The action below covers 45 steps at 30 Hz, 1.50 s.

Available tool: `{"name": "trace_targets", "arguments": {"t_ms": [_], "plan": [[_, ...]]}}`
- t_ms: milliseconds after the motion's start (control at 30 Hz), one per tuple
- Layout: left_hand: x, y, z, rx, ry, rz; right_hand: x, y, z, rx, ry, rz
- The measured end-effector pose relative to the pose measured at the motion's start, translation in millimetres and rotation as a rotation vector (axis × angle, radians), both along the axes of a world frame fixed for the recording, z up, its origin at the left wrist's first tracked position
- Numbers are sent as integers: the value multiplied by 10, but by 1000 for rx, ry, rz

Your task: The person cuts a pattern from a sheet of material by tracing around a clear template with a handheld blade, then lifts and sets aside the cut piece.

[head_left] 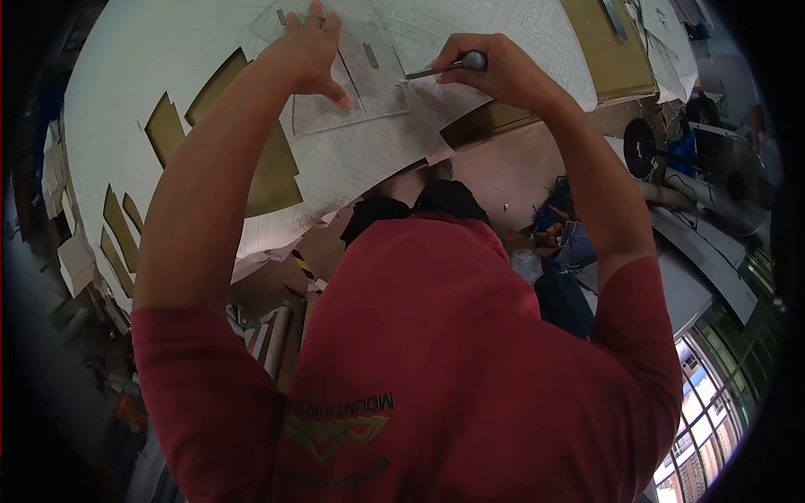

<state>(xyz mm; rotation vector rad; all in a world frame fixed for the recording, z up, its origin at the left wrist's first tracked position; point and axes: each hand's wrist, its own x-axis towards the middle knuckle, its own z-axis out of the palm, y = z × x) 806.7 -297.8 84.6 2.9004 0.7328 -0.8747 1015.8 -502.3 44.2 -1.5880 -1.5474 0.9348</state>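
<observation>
A slim metal tool (444,67) is gripped in the clenched right hand (490,71), its long axis lying nearly level and its tip pointed toward the left hand (310,54); the left hand is spread flat, fingers released, on a clear template (369,84) pressed to the white sheet (168,67); the tip is met just beside the template's edge, with the right hand nearer

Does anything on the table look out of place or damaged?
Yes. The big white paper sheet has several cut-out holes showing the brown table beneath. Its lower edge looks ragged, with loose layers hanging off.
</observation>
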Motion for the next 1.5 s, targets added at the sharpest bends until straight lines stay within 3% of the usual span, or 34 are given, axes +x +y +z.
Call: {"name": "trace_targets", "arguments": {"t_ms": [233,467,767,833,1033,1333,1500], "plan": [[55,-62,69,23,28,-1,124,257,226,7,-171,257],[130,-117,125,36,58,35,86,213,-77,151,-65,256],[111,-91,115,23,35,28,-123,-43,-146,121,114,7],[66,-61,66,4,5,31,-369,-193,-152,105,149,-313],[-38,87,-148,-1,-51,-10,-879,-238,43,28,33,-673],[-23,80,-90,-49,-75,2,-1131,-49,266,-79,-221,-751],[30,61,-74,-36,-25,-5,-1231,-61,277,-88,-235,-793]]}}
